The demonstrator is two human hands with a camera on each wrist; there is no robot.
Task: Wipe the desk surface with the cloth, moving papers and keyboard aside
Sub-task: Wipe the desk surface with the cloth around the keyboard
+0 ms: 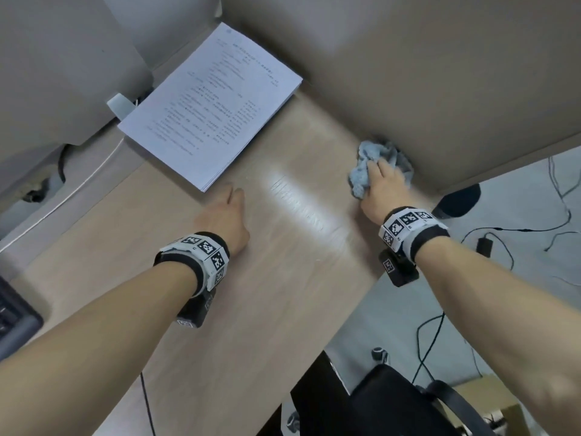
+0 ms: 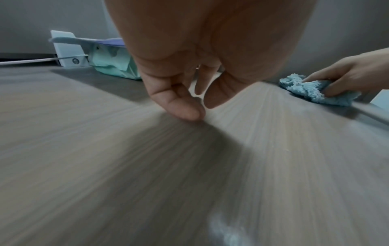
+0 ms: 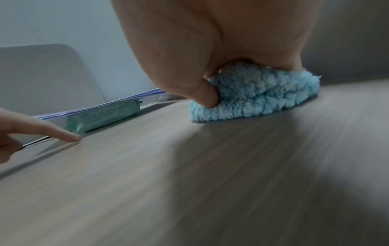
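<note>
A fluffy blue cloth (image 1: 367, 162) lies bunched on the light wood desk (image 1: 283, 278), at its far right against the partition. My right hand (image 1: 382, 184) grips it from above, and the thumb (image 3: 207, 96) digs into its side (image 3: 258, 93). My left hand (image 1: 228, 209) rests on the desk with relaxed fingers and holds nothing, its fingertips (image 2: 185, 111) touching the wood just short of the near corner of the paper stack (image 1: 210, 108). The printed papers lie at the back left. A dark keyboard (image 1: 14, 313) shows only at the left edge.
A grey partition (image 1: 440, 73) walls the desk's back and right. A green wipes pack (image 2: 113, 66) lies under the papers' far edge, beside a white block (image 1: 121, 105). A white cable (image 1: 78, 187) runs along the left. Chair (image 1: 393, 404) and floor cables sit below the near edge.
</note>
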